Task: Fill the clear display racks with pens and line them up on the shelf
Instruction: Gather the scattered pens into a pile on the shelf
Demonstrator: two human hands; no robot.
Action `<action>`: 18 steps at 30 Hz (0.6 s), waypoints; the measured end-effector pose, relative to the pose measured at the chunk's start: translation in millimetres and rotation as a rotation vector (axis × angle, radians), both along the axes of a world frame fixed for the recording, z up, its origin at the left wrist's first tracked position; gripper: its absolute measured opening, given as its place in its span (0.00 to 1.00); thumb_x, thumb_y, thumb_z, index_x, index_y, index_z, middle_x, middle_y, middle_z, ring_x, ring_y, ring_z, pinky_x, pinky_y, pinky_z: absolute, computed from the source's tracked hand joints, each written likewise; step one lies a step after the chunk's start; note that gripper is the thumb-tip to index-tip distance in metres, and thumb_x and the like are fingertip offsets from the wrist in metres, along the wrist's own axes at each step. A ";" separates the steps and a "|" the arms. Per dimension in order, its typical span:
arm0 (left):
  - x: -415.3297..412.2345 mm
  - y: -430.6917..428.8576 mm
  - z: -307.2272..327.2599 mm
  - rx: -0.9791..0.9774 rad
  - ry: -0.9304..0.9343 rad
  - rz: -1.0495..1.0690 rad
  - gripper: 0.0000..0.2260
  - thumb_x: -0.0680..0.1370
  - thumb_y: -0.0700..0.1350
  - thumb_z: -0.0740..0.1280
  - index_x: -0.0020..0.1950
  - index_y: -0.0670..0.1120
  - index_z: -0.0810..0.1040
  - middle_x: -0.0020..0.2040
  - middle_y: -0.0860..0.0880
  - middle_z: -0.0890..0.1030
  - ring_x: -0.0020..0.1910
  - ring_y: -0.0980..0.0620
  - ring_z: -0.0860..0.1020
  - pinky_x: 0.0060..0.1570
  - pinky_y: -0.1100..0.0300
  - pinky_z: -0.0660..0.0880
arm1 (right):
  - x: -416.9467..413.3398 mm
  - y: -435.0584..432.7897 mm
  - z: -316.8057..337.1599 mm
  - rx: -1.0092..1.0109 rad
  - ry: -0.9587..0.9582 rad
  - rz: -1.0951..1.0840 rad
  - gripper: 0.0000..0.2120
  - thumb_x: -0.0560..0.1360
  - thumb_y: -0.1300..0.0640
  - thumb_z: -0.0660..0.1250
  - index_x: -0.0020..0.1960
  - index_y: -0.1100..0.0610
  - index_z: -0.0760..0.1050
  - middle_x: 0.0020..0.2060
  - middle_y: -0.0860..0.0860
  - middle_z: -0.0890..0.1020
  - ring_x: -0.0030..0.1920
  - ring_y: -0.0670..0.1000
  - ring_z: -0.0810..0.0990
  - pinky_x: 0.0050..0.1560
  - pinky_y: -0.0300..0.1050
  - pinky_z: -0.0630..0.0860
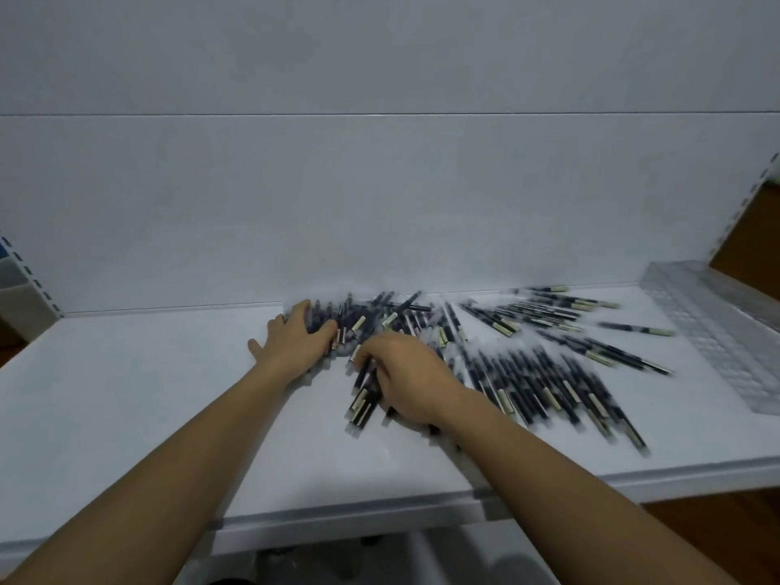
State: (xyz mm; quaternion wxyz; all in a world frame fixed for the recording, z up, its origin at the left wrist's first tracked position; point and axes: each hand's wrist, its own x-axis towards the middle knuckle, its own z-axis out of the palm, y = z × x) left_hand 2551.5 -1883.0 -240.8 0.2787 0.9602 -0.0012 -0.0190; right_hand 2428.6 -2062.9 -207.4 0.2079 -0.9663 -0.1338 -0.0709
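Observation:
Many dark pens with pale labels [548, 373] lie scattered over the middle and right of the white shelf [147, 415]. My left hand [295, 342] lies over the left end of the pile near the back wall, fingers curled round a heap of pens [354, 320]. My right hand [405, 380] grips a small bunch of pens [363, 399] at the pile's front. A clear display rack [717, 331] lies flat at the shelf's right end, with no pens in it. The frame is motion-blurred.
A white back panel [380, 204] rises behind the shelf. Slotted uprights stand at the left [29, 272] and right [755, 192] edges. The shelf's front lip [337, 517] runs under my forearms. Grey boxes [17, 306] sit beyond the left upright.

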 end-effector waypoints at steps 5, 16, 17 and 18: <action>-26.8 14.9 4.4 -0.298 -0.099 0.036 0.36 0.77 0.65 0.64 0.79 0.51 0.59 0.79 0.43 0.59 0.76 0.39 0.64 0.73 0.41 0.62 | -32.9 -43.8 26.2 0.063 -0.048 -0.153 0.12 0.83 0.60 0.60 0.60 0.56 0.81 0.59 0.52 0.82 0.60 0.51 0.77 0.64 0.46 0.73; -120.6 -35.6 4.5 -0.047 -0.325 -0.327 0.18 0.81 0.58 0.59 0.67 0.53 0.73 0.64 0.53 0.72 0.60 0.55 0.69 0.60 0.52 0.72 | -92.4 -144.9 0.4 -0.029 0.379 -0.905 0.33 0.81 0.33 0.53 0.80 0.48 0.56 0.77 0.63 0.62 0.75 0.68 0.60 0.73 0.66 0.61; -120.2 -35.6 -0.5 -0.058 -0.295 -0.331 0.17 0.81 0.57 0.59 0.68 0.54 0.73 0.66 0.54 0.71 0.62 0.54 0.69 0.63 0.50 0.71 | -92.1 -141.3 -3.0 -0.045 0.402 -0.892 0.35 0.81 0.31 0.52 0.81 0.48 0.54 0.78 0.63 0.61 0.76 0.68 0.59 0.74 0.67 0.59; -119.7 -35.1 -4.5 -0.064 -0.271 -0.338 0.17 0.81 0.56 0.59 0.69 0.55 0.72 0.67 0.54 0.71 0.65 0.53 0.68 0.66 0.47 0.69 | -90.3 -135.5 -5.8 -0.063 0.407 -0.879 0.37 0.80 0.29 0.50 0.82 0.47 0.52 0.79 0.63 0.58 0.77 0.67 0.56 0.75 0.69 0.56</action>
